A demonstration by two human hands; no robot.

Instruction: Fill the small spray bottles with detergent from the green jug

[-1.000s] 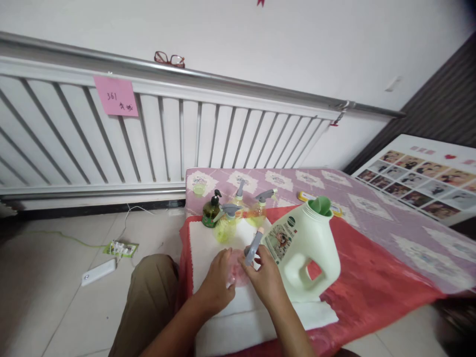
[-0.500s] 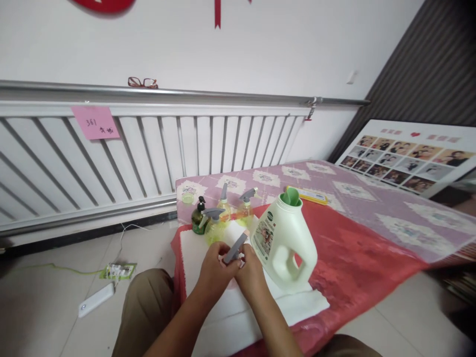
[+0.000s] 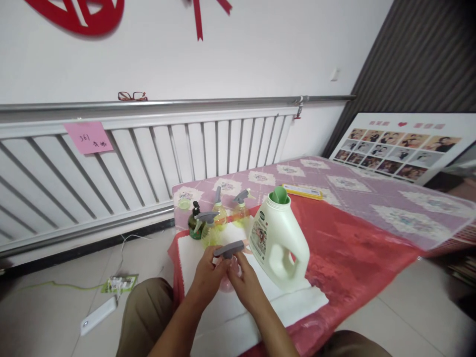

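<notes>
Small pink translucent spray bottle (image 3: 227, 277) with grey trigger head (image 3: 228, 249) clasped at lower centre by left hand (image 3: 208, 275) and right hand (image 3: 246, 284), pale green detergent jug (image 3: 279, 245) just right, on white towel (image 3: 223, 317)

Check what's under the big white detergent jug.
The jug stands on a white towel spread over a red cloth. Its base covers the patch beneath, so that is hidden. Left hand and right hand hold a pink spray bottle beside it.
</notes>
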